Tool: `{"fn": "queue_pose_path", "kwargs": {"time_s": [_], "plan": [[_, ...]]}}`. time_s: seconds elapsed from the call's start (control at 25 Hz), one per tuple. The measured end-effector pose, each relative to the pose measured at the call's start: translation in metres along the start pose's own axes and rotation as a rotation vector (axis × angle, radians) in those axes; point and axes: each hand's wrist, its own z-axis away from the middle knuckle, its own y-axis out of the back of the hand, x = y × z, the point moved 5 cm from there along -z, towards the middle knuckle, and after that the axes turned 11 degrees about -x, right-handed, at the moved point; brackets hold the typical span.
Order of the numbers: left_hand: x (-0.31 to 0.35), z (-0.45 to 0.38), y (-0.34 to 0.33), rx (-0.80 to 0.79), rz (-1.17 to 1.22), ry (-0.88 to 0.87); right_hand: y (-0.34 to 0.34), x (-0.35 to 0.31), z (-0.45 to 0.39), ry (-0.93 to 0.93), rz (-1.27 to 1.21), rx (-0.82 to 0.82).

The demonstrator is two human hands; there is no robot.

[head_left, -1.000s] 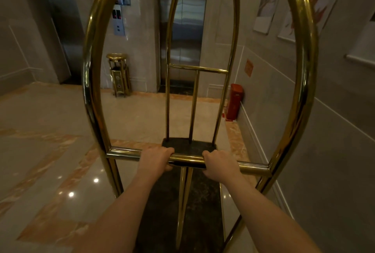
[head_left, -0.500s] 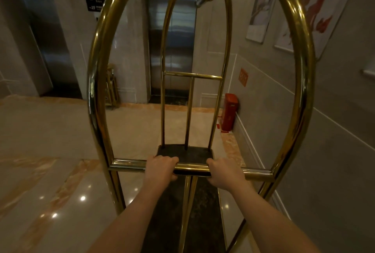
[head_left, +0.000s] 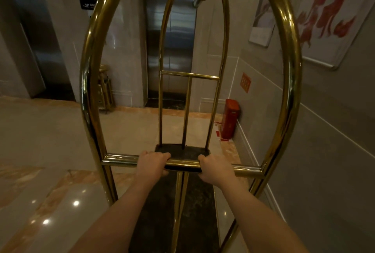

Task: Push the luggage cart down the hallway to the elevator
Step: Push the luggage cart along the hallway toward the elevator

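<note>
Both hands, the left hand [head_left: 152,165] and right hand [head_left: 215,168], had fingers wrapped tight around the crossbar [head_left: 183,164] of the one luggage cart [head_left: 290,74], which stood facing the closed elevator door [head_left: 170,35]. Steered slightly right, its frame could clip the red box [head_left: 230,122] by the wall [head_left: 324,151]. Two elevator doors showed, one brass bin [head_left: 104,90]
</note>
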Motion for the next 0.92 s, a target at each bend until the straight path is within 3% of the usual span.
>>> {"fn": "queue_pose_path", "kwargs": {"time_s": [0.92], "plan": [[-0.06,-0.329,0.011,-0.011,-0.028,0.047,0.03,0.148,-0.299,0.025,0.023,0.042]]}}
